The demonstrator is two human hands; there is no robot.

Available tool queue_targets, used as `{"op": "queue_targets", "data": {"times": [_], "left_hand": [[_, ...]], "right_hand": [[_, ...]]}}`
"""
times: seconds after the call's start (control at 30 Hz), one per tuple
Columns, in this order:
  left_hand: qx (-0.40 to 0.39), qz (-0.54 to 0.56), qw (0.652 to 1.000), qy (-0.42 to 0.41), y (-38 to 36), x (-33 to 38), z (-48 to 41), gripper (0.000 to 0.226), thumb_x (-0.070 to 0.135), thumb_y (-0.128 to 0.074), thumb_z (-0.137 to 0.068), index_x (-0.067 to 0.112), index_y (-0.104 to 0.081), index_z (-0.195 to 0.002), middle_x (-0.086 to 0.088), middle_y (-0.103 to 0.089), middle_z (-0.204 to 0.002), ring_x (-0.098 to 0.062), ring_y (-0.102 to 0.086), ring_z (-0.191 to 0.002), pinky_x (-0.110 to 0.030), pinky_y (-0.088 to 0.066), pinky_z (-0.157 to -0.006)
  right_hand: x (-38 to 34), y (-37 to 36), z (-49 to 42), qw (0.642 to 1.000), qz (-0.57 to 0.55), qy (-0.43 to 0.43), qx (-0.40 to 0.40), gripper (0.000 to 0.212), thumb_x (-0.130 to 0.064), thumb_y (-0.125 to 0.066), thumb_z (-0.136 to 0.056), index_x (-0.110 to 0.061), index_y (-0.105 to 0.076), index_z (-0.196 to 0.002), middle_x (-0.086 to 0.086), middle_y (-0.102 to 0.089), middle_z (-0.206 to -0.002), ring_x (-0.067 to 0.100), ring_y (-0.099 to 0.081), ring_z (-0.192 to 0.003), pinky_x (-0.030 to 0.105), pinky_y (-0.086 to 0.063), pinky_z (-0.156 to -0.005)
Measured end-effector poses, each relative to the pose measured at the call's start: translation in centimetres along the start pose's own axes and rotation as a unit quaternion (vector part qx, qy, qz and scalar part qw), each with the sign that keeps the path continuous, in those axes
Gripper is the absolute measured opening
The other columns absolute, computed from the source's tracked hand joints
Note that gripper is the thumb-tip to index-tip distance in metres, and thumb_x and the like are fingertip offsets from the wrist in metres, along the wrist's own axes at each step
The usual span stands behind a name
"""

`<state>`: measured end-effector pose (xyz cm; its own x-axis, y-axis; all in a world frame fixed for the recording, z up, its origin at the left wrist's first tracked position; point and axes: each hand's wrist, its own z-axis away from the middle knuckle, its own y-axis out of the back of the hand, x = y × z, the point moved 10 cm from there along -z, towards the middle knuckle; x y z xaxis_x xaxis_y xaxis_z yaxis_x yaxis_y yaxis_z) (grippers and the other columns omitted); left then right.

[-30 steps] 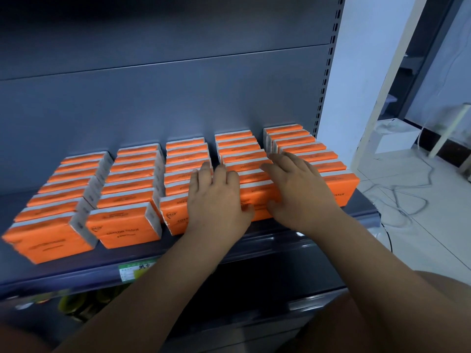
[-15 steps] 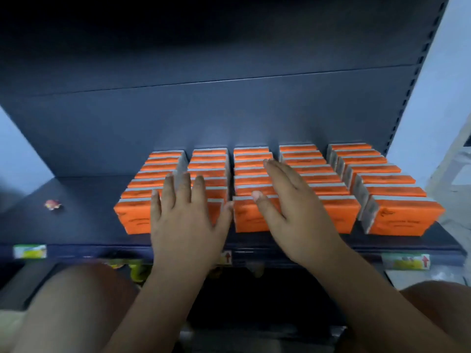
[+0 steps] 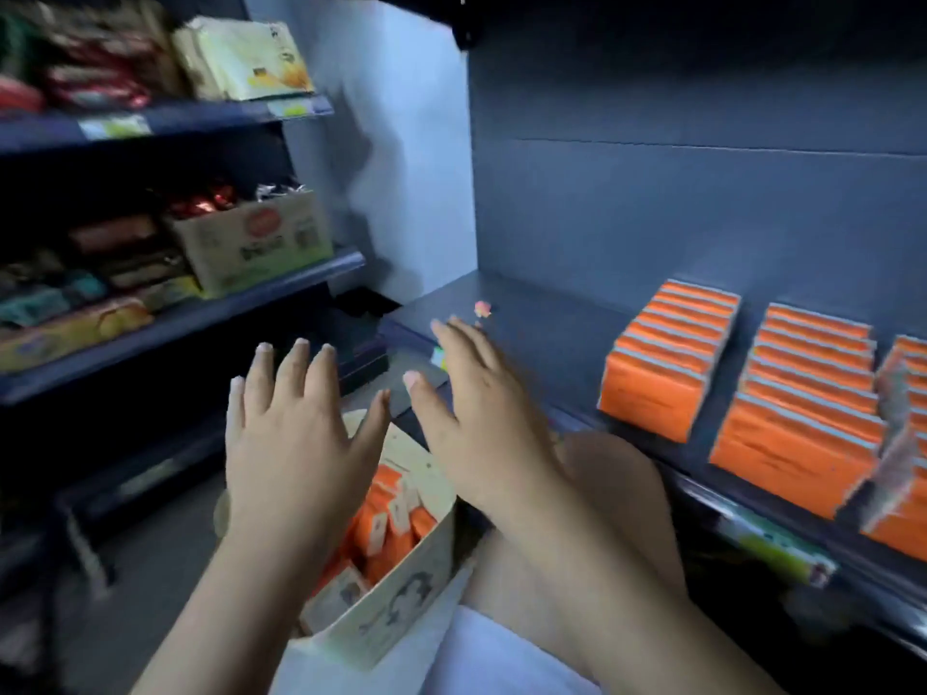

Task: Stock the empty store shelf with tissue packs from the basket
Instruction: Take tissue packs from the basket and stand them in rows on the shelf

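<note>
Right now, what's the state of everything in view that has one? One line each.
Left hand: open, empty, above the basket.
Right hand: open, empty, between basket and shelf.
Basket: open-topped, partly filled with packs.
Basket packs: jumbled, some on end.
Shelf: stocked on the right, bare at the left.
Shelf packs: upright, in tidy rows.
Carton: open, holding wrapped goods.
</note>
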<state>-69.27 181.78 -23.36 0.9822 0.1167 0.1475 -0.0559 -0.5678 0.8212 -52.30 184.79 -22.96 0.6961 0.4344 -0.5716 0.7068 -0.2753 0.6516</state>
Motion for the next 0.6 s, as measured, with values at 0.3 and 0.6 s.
{"op": "queue_targets", "data": {"times": [0.3, 0.6], "left_hand": [[-0.124, 0.007, 0.981, 0.149, -8.7, -13.1, 4.3, 0.071, 0.062, -0.047, -0.099, 0.016, -0.044, -0.153, -0.006, -0.033, -0.167, -0.027, -0.007, -0.160, -0.045, -0.009, -0.129], [-0.247, 0.137, 0.923, 0.260, -24.7, -16.8, 7.1, 0.055, 0.038, -0.061, -0.098, 0.012, -0.050, -0.144, -0.010, -0.046, -0.153, -0.034, -0.031, -0.149, -0.049, -0.027, -0.123]], "right_hand": [[4.8, -20.7, 1.8, 0.968, -0.005, -0.095, -0.234, 0.053, -0.044, -0.054, -0.099, -0.023, -0.050, -0.148, -0.002, -0.053, -0.149, 0.025, -0.050, -0.135, 0.045, -0.043, -0.110], [11.7, -32.0, 3.1, 0.893, 0.022, -0.212, -0.397, 0.060, -0.045, -0.053, -0.087, -0.034, -0.050, -0.146, -0.005, -0.065, -0.134, 0.019, -0.063, -0.118, 0.042, -0.051, -0.101]]}}
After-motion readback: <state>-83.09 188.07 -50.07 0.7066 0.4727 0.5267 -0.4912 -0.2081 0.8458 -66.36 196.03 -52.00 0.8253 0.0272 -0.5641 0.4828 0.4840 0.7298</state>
